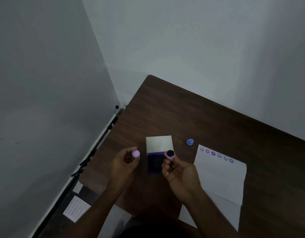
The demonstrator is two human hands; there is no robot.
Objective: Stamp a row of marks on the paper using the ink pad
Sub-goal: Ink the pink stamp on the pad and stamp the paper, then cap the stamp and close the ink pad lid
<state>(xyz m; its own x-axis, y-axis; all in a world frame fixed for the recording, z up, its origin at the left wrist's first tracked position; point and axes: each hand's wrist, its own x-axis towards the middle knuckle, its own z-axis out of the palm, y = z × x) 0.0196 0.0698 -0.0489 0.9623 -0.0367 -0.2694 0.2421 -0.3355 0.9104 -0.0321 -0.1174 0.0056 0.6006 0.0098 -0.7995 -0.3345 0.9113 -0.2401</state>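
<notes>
A white sheet of paper (220, 179) lies on the brown table (191, 115) at the right, with a row of several blue smiley marks (216, 154) along its far edge. An open ink pad (156, 163) with a raised white lid (159, 143) sits between my hands. My right hand (179, 174) pinches a small purple stamp (170, 155), its dark inked face turned upward. My left hand (126, 162) holds a round purple cap (136, 153) at its fingertips, left of the pad.
A small blue stamp (190, 142) stands on the table beyond the paper's near-left corner. The table's left edge runs close to my left hand, with floor, a dark tripod leg (84, 164) and a printed sheet (77, 209) below. White walls stand behind.
</notes>
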